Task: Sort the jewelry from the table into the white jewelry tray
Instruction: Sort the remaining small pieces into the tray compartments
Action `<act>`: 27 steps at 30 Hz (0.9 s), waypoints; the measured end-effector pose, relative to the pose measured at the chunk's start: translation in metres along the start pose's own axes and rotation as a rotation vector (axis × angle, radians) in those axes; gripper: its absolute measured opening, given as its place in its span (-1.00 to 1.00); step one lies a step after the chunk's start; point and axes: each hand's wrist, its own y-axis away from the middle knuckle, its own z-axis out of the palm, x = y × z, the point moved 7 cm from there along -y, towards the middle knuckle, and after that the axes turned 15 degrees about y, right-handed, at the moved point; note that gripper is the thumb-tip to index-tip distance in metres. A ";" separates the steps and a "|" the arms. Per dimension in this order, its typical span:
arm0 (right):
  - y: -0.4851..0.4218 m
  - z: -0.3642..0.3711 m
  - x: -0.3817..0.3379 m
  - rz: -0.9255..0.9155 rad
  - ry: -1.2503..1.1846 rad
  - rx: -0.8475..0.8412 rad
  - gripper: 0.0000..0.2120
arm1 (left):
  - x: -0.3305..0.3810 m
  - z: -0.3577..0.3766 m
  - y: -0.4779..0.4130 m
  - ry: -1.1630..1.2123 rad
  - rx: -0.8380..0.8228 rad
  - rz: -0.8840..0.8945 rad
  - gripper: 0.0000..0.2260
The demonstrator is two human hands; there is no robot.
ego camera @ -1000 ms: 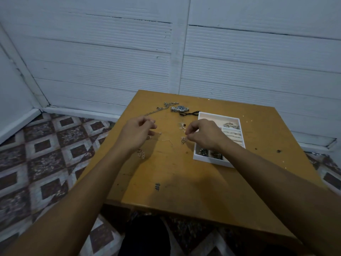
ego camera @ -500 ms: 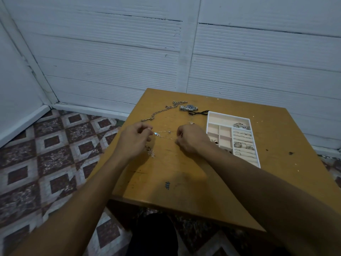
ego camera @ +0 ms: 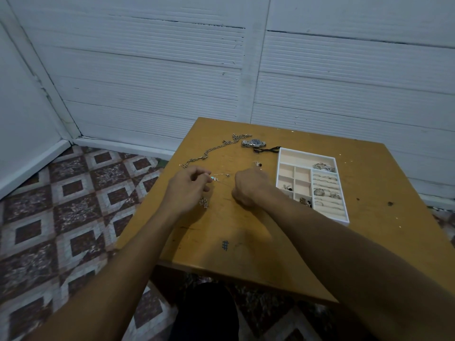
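A thin silver chain with a small blue pendant [ego camera: 216,178] stretches just above the wooden table [ego camera: 246,232] between my two hands. My left hand [ego camera: 187,187] pinches its left end by the pendant. My right hand [ego camera: 248,185] is curled over its right end, fingertips hidden. The white jewelry tray [ego camera: 346,219] lies right of my right hand, with rings and earrings in several compartments. Loose on the table are a long link chain [ego camera: 211,151], a wristwatch [ego camera: 253,143], a black cord [ego camera: 267,150], small earrings [ego camera: 257,164] and a beaded piece [ego camera: 203,202] under my left hand.
The table stands against a white panelled wall [ego camera: 221,70]. A patterned tile floor [ego camera: 61,205] spreads to the left. A dark hash mark [ego camera: 224,245] is drawn near the table's front edge. My dark-clothed leg [ego camera: 204,313] shows below that edge.
My hands moved apart, drawing the thin chain out between them. The view shifted, so the tray now sits further right of my right hand.
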 end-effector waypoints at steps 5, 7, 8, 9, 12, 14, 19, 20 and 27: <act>0.006 -0.003 0.009 0.025 -0.207 0.002 -0.69 | 0.001 0.002 -0.001 0.036 -0.001 -0.011 -0.87; 0.006 -0.006 0.014 0.016 -0.375 -0.014 -0.74 | 0.001 0.004 -0.001 0.064 0.002 -0.025 -0.87; 0.006 -0.007 0.017 -0.001 -0.446 -0.014 -0.80 | 0.001 0.005 -0.001 0.081 0.004 -0.037 -0.87; 0.005 -0.009 0.020 -0.009 -0.509 -0.010 -0.88 | 0.001 0.007 0.000 0.106 0.006 -0.051 -0.87; 0.008 -0.020 0.028 -0.031 -0.657 0.029 -0.77 | 0.000 0.013 0.002 0.179 0.008 -0.085 -0.88; 0.013 -0.025 0.032 -0.044 -0.717 0.040 -0.81 | -0.001 0.016 0.003 0.203 0.008 -0.097 -0.88; 0.020 -0.030 0.040 -0.038 -0.935 0.055 -0.89 | -0.003 0.023 0.007 0.226 0.004 -0.120 -0.85; 0.021 -0.031 0.042 -0.031 -0.989 0.050 -0.88 | -0.002 0.024 0.008 0.231 0.005 -0.124 -0.85; 0.030 -0.038 0.048 -0.007 -1.200 -0.040 -0.83 | -0.002 0.031 0.009 0.254 0.003 -0.139 -0.84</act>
